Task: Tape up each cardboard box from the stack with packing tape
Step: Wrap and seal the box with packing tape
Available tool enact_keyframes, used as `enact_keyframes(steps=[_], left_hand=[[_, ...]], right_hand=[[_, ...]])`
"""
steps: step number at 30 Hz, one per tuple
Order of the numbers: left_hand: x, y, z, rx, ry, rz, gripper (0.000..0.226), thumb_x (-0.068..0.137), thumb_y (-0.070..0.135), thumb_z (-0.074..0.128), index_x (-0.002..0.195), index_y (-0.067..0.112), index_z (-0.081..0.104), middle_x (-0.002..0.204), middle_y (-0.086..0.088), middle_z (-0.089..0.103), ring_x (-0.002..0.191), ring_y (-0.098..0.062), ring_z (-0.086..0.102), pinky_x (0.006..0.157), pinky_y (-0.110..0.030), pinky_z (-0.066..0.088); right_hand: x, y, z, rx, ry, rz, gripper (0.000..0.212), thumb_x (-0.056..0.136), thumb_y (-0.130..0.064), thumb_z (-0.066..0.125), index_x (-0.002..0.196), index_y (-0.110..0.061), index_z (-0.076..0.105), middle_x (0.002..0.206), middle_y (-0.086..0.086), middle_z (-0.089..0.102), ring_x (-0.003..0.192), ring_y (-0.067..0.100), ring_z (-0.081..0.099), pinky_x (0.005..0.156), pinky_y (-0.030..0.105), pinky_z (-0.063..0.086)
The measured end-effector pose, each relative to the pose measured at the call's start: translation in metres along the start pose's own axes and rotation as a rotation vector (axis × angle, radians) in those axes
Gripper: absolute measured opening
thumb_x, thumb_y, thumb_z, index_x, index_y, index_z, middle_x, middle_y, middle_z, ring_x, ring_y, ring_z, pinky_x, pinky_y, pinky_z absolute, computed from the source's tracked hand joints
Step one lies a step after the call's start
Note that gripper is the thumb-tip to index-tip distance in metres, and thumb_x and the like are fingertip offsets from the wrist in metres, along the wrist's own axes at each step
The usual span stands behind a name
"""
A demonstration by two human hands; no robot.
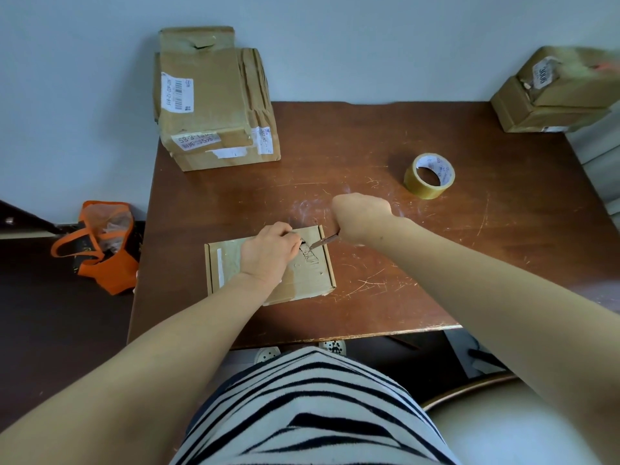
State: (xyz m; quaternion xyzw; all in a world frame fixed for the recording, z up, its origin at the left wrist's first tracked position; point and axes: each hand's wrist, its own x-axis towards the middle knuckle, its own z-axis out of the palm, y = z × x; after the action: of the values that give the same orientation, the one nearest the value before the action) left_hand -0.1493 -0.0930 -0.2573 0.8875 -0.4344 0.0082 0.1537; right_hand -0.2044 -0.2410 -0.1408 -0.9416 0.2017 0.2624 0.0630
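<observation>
1. Flat box on the table, front, left of centre.
2. Blade tip over its far right part.
3. Box stack — far left corner.
4. Tape roll behind the flat box, to the right.
5. Second box stack — far right corner.
6. Bag on floor, left of table.

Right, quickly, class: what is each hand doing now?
Left hand: on the flat cardboard box, fingers curled; grip cannot be told.
Right hand: closed, holding a knife.

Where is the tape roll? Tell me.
In the head view, the tape roll sits on the table, right of centre, just beyond the right hand and apart from it.
</observation>
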Motion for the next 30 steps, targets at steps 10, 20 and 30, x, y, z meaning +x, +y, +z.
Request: enact_keyframes(steps=[10,20,30], left_hand=[[-0.001,-0.003,0.008,-0.040,0.122,0.014,0.013,0.065,0.014,0.088,0.065,0.019,0.075,0.077,0.001,0.068,0.061,-0.021,0.065,0.044,-0.016,0.032],[-0.004,-0.006,0.014,-0.114,0.186,-0.014,0.007,0.073,0.014,0.083,0.075,0.019,0.078,0.085,0.001,0.070,0.070,-0.023,0.067,0.046,-0.020,0.042],[-0.007,-0.007,0.008,-0.111,0.131,-0.027,0.010,0.075,0.015,0.080,0.084,0.020,0.079,0.095,0.001,0.072,0.082,-0.023,0.069,0.049,-0.030,0.052]], right_hand=[[0.005,0.021,0.019,0.246,-0.055,-0.008,0.029,0.088,0.002,0.055,0.094,-0.019,0.074,0.086,0.000,0.070,0.079,0.025,0.068,0.061,0.031,0.054],[-0.010,0.039,0.050,0.438,0.067,-0.019,0.028,0.092,-0.009,0.056,0.105,-0.028,0.070,0.106,-0.006,0.067,0.088,0.016,0.059,0.073,0.032,0.053],[-0.006,0.038,0.070,0.610,0.083,0.001,0.024,0.090,-0.010,0.062,0.105,-0.024,0.072,0.105,-0.003,0.070,0.092,0.015,0.062,0.084,0.037,0.055]])
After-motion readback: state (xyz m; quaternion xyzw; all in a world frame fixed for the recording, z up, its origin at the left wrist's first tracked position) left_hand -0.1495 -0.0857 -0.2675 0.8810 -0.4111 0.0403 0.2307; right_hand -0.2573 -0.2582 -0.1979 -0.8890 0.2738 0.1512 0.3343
